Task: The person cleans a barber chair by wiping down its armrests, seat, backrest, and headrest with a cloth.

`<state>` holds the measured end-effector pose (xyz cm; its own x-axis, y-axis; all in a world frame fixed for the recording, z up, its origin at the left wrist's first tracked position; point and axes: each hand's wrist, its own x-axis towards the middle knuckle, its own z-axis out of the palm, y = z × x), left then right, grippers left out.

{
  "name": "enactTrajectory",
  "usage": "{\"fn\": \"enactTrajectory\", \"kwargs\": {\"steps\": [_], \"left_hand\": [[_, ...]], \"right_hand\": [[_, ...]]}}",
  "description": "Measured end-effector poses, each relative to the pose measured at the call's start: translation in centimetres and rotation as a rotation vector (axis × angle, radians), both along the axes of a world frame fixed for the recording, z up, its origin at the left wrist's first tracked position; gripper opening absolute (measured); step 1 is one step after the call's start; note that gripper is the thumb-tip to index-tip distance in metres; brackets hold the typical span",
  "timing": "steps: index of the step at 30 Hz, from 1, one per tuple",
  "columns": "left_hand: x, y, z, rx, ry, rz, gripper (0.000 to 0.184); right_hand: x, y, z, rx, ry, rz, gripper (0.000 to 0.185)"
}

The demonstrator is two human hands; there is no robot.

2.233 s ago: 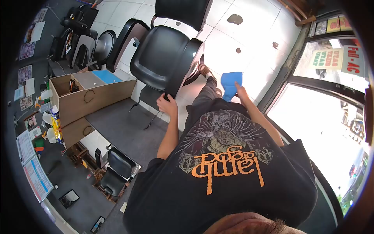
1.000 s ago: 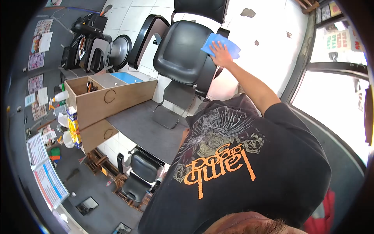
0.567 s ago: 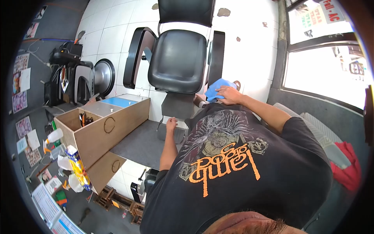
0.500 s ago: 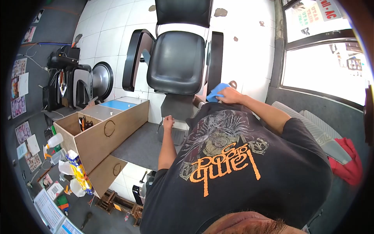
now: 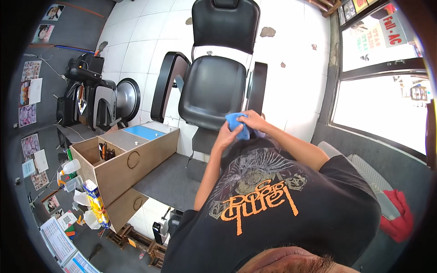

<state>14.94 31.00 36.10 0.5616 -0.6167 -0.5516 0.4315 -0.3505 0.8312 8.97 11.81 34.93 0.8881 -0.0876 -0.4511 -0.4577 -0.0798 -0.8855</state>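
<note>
1. Together my left hand (image 5: 226, 136) and right hand (image 5: 255, 121) hold the blue cloth (image 5: 233, 120), fingers curled about its folds;
2. it is bunched between them, by the near right corner of the black chair seat (image 5: 213, 88);
3. a wooden cabinet (image 5: 152, 148) stands to the left; dark tools (image 5: 107, 152) sit in its open left end.

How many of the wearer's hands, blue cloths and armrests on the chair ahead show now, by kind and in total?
Left hand and right hand: 2 hands
Blue cloth: 1
Left armrest and right armrest of the black chair: 2 armrests
Total: 5
</note>
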Motion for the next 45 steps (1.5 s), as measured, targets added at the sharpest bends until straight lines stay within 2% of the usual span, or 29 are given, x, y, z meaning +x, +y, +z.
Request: {"fn": "enactTrajectory", "kwargs": {"steps": [4,7,10,11,13,15,17,20,21,23,25,26,27,30,33,37,39,42,45], "left_hand": [[0.5,-0.3,-0.9,0.128,0.109,-0.006,0.056],[2.2,2.0,-2.2,0.221,0.093,-0.035,0.054],[6.4,5.5,-2.2,0.306,-0.116,0.022,0.057],[8.4,6.7,-3.0,0.306,-0.235,0.132,0.06],[13.5,10.3,-6.7,0.331,-0.503,0.365,0.065],[20.0,13.7,-6.6,0.302,-0.706,0.549,0.064],[25.2,15.2,-2.0,0.254,-0.88,0.643,0.057],[31.0,17.1,0.4,0.443,-1.288,0.563,0.054],[32.8,18.1,-1.0,0.521,-1.299,0.485,0.056],[35.3,19.8,-7.4,0.681,-1.311,0.326,0.063],[34.8,20.7,-14.5,0.754,-1.218,0.155,0.07],[34.1,21.0,-16.3,0.789,-1.165,0.07,0.073],[31.7,20.1,-14.7,0.829,-1.226,0.081,0.08],[29.2,19.8,-14.4,0.837,-1.185,0.136,0.083],[26.5,22.8,-14.2,0.832,-1.227,0.038,0.084],[24.3,24.8,-13.3,0.996,-1.121,0.132,0.087],[24.7,23.7,-13.3,1.05,-1.121,0.148,0.084],[28.2,19.9,-16.0,0.884,-1.204,0.253,0.074],[33.4,13.4,-14.9,0.875,-1.104,0.172,0.064]], "right_hand": [[1.6,-0.1,-0.6,0.014,-0.006,0.062,0.047],[1.4,-1.1,-1.3,-0.257,-0.074,0.095,0.058],[-0.7,-1.1,-2.1,-0.954,-0.064,0.032,0.063],[-1.2,-1.0,-2.9,-0.904,0.107,0.047,0.076],[-2.5,-0.2,-4.1,-0.979,0.137,0.115,0.081],[-3.3,-0.1,-5.7,-1.017,0.115,0.162,0.087],[-2.6,0.0,-5.4,-0.976,0.189,0.164,0.086],[-2.1,-0.2,-4.7,-0.953,0.266,0.213,0.085],[-1.8,-0.5,-4.5,-0.955,0.281,0.238,0.085],[-1.3,-0.4,-4.1,-0.955,0.323,0.262,0.083],[-1.0,-0.6,-4.1,-0.952,0.348,0.281,0.082],[-0.8,-0.8,-4.7,-0.949,0.354,0.291,0.081],[-0.6,-1.3,-5.0,-0.946,0.357,0.299,0.08],[0.0,-2.1,-5.1,-0.884,0.374,0.295,0.078],[-0.9,-2.2,-5.9,-0.877,0.318,0.271,0.076],[-1.5,-2.5,-5.8,-0.79,0.247,0.218,0.076],[-1.8,-2.7,-6.1,-0.776,0.218,0.205,0.078],[-2.3,-2.7,-6.9,-0.799,0.158,0.204,0.079],[-2.3,-2.5,-6.7,-0.807,0.181,0.218,0.079]]}}
